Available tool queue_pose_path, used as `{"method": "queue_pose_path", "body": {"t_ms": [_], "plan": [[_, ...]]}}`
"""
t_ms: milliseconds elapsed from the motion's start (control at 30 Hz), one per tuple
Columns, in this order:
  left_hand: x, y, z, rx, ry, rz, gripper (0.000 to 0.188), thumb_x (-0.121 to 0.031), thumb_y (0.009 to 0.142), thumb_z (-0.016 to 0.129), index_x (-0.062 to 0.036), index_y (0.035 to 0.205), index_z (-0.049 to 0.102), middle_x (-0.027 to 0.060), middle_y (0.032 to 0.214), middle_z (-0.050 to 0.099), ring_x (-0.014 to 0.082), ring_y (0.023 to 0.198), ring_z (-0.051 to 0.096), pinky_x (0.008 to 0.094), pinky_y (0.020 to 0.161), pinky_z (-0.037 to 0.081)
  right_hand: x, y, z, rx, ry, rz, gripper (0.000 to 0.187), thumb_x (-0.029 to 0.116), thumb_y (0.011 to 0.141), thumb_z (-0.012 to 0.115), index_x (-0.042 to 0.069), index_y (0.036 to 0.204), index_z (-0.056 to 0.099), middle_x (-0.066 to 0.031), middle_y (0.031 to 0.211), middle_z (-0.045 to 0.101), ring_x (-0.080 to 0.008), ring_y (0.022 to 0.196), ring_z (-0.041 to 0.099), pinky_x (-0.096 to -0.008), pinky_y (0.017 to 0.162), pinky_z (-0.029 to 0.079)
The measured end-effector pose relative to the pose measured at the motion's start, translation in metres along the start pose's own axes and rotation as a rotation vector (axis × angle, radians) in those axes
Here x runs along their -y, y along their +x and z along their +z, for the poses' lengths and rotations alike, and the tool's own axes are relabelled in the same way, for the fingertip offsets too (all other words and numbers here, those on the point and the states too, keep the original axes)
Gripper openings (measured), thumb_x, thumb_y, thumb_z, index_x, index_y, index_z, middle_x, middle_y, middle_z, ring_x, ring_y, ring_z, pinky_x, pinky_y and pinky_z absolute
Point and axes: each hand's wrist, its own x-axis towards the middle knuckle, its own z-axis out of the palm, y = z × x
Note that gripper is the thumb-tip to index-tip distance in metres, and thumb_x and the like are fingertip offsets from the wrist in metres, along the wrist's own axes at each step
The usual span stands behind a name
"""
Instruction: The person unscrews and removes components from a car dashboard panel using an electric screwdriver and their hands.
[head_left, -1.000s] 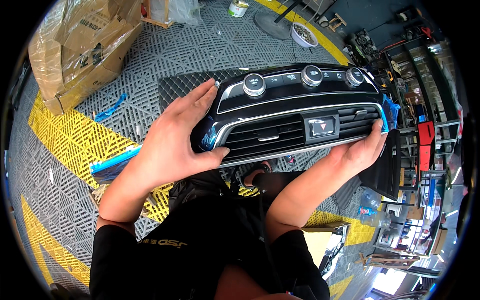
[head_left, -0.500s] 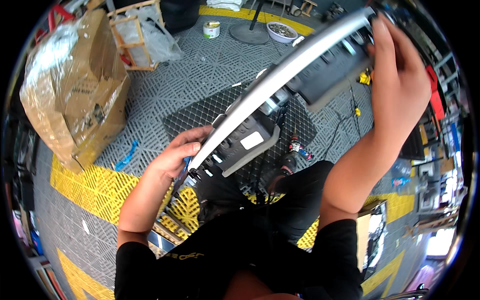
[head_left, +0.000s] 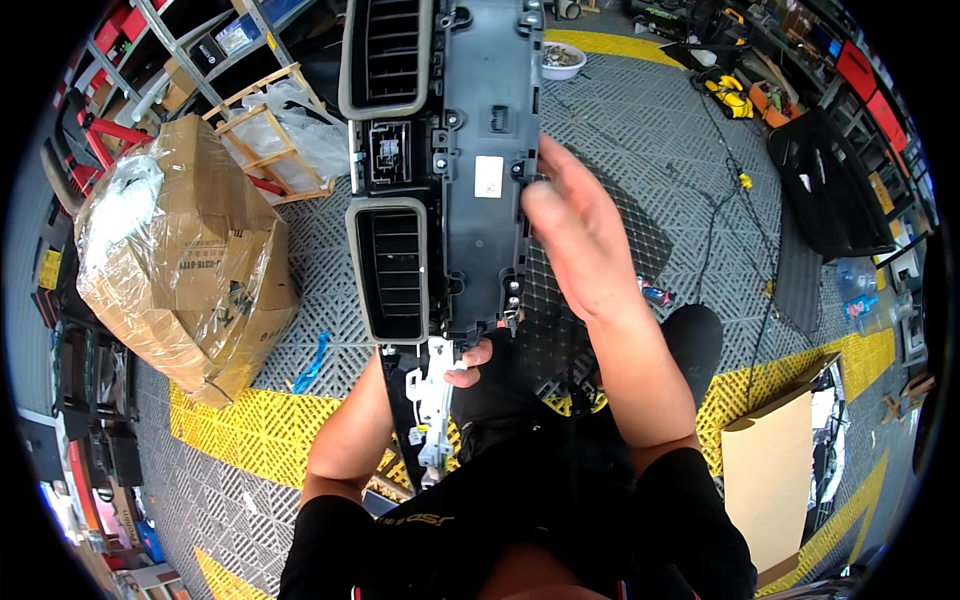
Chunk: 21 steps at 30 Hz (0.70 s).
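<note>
A long black car dashboard vent panel (head_left: 480, 235) is held up in front of me, its back side facing me. It has slatted air vents along its left side, a white label and several screws. At its lower end my left hand (head_left: 472, 364) is closed around it, mostly hidden behind, beside a silver-white bracket (head_left: 433, 395). My right hand (head_left: 585, 235) is at the panel's right edge, the thumb against the edge and the other fingertips partly hidden behind it; the hand is slightly blurred.
A large plastic-wrapped cardboard box (head_left: 200, 270) stands on the left, with a wooden frame (head_left: 265, 130) behind it. A black quilted mat (head_left: 625, 220) lies beyond the panel. On the right are a black door panel (head_left: 830, 185), cables and an open flat carton (head_left: 768, 470).
The panel has swung from a diagonal, silver edge up, to nearly upright with its back toward me. My right hand has left the far end and moved down to its right edge.
</note>
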Motion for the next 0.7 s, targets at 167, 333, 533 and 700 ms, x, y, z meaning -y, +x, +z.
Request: {"method": "queue_pose_path", "body": {"t_ms": [167,333,533,700], "plan": [[0.022,-0.018,-0.027,-0.139,-0.047,0.097,0.069,-0.052,0.101,0.052,0.0056,0.138,0.047,0.0170,0.125,0.057,0.0267,0.076,0.060,0.0333,0.048,0.041,-0.019,0.004,0.009,-0.056,0.121,0.148,0.073,0.012,0.089,0.081,-0.007,0.149,0.044,-0.0125,0.117,0.069,-0.0147,0.104,0.066,-0.0311,0.093,0.056],[0.042,-0.029,-0.004,-0.689,0.391,0.286,0.077,-0.064,0.098,0.050,0.0031,0.137,0.055,0.0280,0.113,0.067,0.0404,0.077,0.072,0.0573,0.056,0.062,-0.023,-0.011,0.020,-0.077,0.134,0.199,0.075,0.012,0.083,0.088,-0.006,0.146,0.049,-0.0099,0.105,0.070,-0.0128,0.098,0.066,-0.0284,0.083,0.059],[0.028,-0.013,-0.009,-0.621,0.668,0.784,0.103,-0.081,0.084,0.048,0.0005,0.146,0.045,0.0255,0.128,0.060,0.0392,0.101,0.064,0.0533,0.080,0.056,-0.038,-0.030,0.035,-0.129,-0.082,0.034,0.067,0.013,0.078,0.091,-0.006,0.136,0.061,-0.0096,0.128,0.051,-0.0096,0.088,0.062,-0.0248,0.078,0.058],[0.025,-0.017,-0.019,-0.514,0.738,0.964,0.125,-0.096,0.072,0.045,-0.0015,0.153,0.038,0.0234,0.141,0.054,0.0382,0.121,0.058,0.0501,0.099,0.051,-0.043,-0.036,0.031,-0.115,-0.246,0.086,0.071,0.005,0.079,0.089,-0.010,0.139,0.055,-0.0120,0.135,0.048,-0.0125,0.098,0.062,-0.0262,0.084,0.060]]}}
